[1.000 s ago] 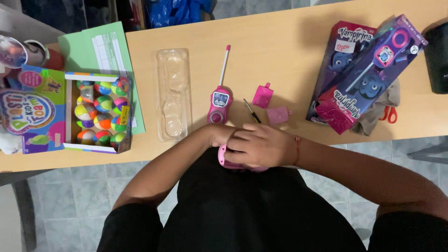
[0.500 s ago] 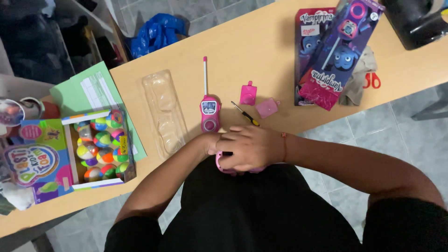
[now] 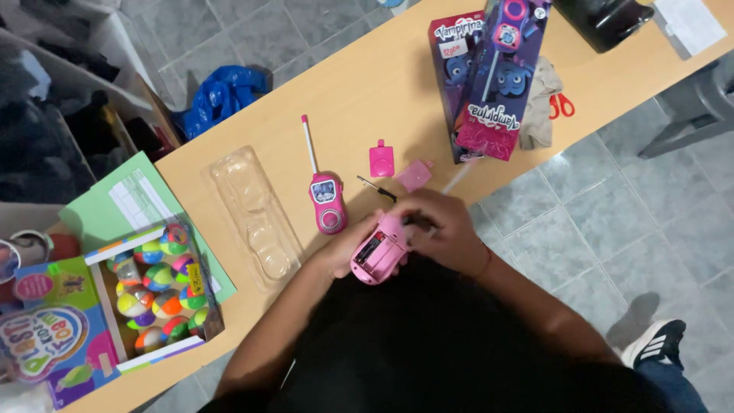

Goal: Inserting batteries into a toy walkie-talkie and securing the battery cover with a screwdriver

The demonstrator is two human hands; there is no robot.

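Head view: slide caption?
Both hands hold a pink toy walkie-talkie, back open, above a wooden table.

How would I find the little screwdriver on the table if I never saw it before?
Start at the long wooden table. Near its front edge, just above the right hand, two pink covers lie side by side. The screwdriver lies below them: the only thin, dark stick there, far smaller than the pink toy walkie-talkie on its left.
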